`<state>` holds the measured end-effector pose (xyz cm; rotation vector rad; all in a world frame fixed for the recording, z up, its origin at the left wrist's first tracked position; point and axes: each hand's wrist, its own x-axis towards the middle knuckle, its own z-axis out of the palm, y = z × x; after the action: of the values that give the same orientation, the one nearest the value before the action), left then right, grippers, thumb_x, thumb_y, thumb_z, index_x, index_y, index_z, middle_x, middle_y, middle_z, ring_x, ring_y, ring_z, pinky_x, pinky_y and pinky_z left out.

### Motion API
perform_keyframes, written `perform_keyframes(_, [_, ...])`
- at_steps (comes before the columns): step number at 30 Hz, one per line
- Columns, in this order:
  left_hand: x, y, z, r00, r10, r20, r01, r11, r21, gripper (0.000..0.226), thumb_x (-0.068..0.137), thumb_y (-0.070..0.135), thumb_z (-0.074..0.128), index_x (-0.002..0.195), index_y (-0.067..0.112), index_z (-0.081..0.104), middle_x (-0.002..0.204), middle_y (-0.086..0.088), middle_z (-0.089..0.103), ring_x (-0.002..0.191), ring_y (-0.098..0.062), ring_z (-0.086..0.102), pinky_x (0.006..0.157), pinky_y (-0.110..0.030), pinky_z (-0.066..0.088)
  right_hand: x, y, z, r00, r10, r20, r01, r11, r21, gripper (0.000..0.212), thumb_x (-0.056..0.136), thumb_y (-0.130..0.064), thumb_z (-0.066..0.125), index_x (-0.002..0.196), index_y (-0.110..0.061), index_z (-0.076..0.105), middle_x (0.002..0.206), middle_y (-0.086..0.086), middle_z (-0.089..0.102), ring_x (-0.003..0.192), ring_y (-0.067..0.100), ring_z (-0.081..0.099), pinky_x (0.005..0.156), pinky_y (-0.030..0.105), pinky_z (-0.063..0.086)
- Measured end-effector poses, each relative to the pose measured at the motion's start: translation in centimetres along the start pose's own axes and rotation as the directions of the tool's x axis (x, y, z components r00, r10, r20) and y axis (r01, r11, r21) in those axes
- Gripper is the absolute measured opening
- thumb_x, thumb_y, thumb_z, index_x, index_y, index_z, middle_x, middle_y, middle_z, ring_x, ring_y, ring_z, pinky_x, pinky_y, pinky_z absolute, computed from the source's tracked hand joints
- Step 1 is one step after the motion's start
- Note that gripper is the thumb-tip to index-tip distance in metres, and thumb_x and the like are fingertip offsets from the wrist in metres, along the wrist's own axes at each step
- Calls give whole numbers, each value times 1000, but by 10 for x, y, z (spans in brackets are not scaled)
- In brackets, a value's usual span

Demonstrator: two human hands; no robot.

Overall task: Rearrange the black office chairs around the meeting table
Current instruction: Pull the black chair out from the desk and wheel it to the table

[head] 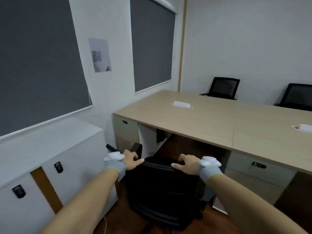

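A black office chair point(162, 188) stands right in front of me, its back towards me, facing the gap under the near end of the light wooden meeting table point(211, 119). My left hand point(131, 160) grips the left top edge of the backrest. My right hand point(186, 163) rests on the right top edge, fingers curled over it. Two more black mesh chairs stand at the far side of the table, one near the middle point(222, 88) and one at the right edge of view point(297, 97).
A low white cabinet point(50, 157) with black locks runs along the left wall under two windows with grey blinds. Table drawers point(258, 166) sit to the right of the gap. White cable covers point(181, 104) lie on the tabletop. The floor is dark wood.
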<state>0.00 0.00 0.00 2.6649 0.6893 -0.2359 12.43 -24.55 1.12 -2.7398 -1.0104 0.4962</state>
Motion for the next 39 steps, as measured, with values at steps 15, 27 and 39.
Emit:
perform_keyframes(15, [60, -29, 9, 944, 314, -105, -317, 948, -15, 38, 89, 59, 43, 108, 31, 58, 150, 8, 33, 150, -15, -3, 112, -61, -15, 31, 6, 26, 954, -155, -255, 63, 940, -336, 90, 62, -91, 8, 107, -29, 57, 90, 5, 72, 88, 31, 67, 62, 32, 44])
perform_keyframes(27, [168, 20, -11, 949, 299, -94, -289, 951, 114, 47, 87, 66, 35, 113, 32, 55, 121, 2, 49, 129, -23, 36, 117, -57, -3, 127, 66, -15, 936, -195, -294, 58, 907, -416, 80, 70, -86, 13, 101, -26, 57, 86, 6, 71, 85, 32, 66, 60, 30, 39])
perform_keyframes(39, [301, 61, -32, 957, 257, -132, -245, 965, 97, 43, 89, 61, 39, 112, 29, 56, 118, 0, 50, 128, -25, 37, 115, -59, -2, 250, 130, -58, 900, -242, -363, 70, 901, -428, 69, 82, -76, 21, 92, -15, 53, 89, 13, 70, 82, 36, 64, 60, 31, 33])
